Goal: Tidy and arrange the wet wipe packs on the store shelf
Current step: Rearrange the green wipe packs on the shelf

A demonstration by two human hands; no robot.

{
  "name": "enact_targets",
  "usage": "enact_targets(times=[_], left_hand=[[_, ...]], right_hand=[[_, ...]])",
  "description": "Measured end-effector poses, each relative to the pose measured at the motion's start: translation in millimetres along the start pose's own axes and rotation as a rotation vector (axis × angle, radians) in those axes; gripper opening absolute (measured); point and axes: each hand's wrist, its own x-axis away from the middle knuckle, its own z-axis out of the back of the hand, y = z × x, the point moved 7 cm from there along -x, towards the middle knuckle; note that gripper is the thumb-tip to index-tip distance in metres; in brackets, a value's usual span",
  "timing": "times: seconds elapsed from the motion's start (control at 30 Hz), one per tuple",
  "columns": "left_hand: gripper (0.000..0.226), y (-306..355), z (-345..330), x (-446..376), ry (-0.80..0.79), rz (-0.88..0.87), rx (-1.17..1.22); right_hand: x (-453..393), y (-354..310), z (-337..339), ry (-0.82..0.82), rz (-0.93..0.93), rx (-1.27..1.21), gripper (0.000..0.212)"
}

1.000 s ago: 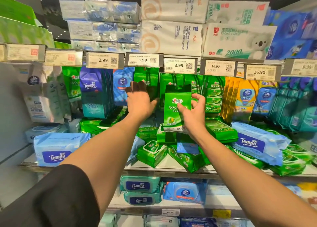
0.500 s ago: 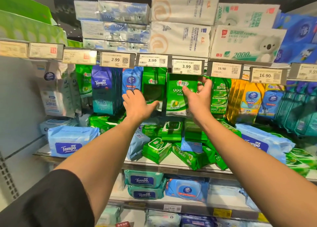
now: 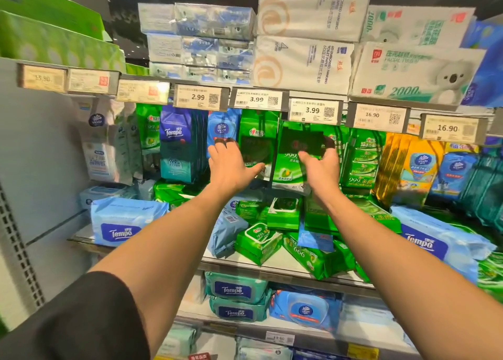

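Observation:
A green wet wipe pack [image 3: 287, 174] hangs upright under the 3.99 price tag [image 3: 313, 110]. My right hand [image 3: 321, 169] holds it, thumb on its front and fingers round its right edge, up in the shadow below the tag rail. My left hand [image 3: 232, 166] reaches forward with straight fingers that touch the neighbouring hanging green pack [image 3: 254, 134]. Below both hands, several green packs [image 3: 258, 240] lie jumbled and tilted on the shelf board [image 3: 272, 263].
Hanging blue Tempo packs [image 3: 177, 147] and green and yellow packs fill the row on either side. Large light-blue Tempo packs lie at the shelf's left [image 3: 122, 223] and right [image 3: 435, 240]. Tissue bundles are stacked on the shelf above. More packs sit on the shelf below.
My right hand lifted the green pack from in front of the pile up under the 3.99 tag. My left hand stayed at the neighbouring hanging pack. The view moved closer.

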Motion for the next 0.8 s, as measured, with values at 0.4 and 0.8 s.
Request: enact_targets(times=[0.4, 0.8], left_hand=[[0.100, -6, -19, 3, -0.021, -0.056, -0.073], [0.107, -4, -33, 0, -0.052, -0.051, -0.053]], right_hand=[[-43, 20, -8, 0.027, -0.031, 0.109, 0.057], [-48, 29, -8, 0.091, 0.013, 0.327, 0.063]])
